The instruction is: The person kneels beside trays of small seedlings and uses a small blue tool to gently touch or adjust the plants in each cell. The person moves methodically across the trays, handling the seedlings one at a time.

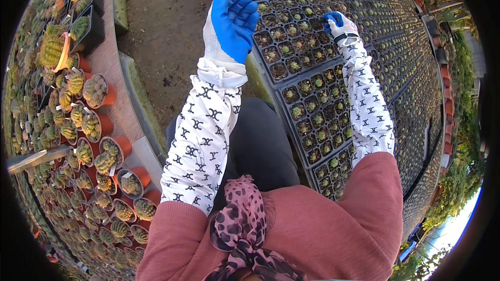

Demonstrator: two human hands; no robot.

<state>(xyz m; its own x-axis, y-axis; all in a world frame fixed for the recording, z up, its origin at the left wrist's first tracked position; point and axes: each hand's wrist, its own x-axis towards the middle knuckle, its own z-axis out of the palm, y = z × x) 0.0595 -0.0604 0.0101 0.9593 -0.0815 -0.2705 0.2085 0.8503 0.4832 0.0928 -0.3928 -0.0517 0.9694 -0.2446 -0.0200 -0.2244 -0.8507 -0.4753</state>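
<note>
My left hand, in a white knit glove with blue coating, is held palm up with its fingers curled inward. It is above the edge between the dirt path and the seedling trays; whether anything lies inside the curled fingers is hidden. Over a black plastic plug tray of small succulent seedlings is my right hand, gloved alike, a dark band at its wrist. Its fingers bend down close to the cells, and their tips cannot be made out clearly. Small green rosettes sit in dark soil in the cells.
More plug trays stretch off to the right, bordered by terracotta-coloured pots. To my left, potted cacti crowd a bench beside a wooden bar. A dirt path runs between mossy edges.
</note>
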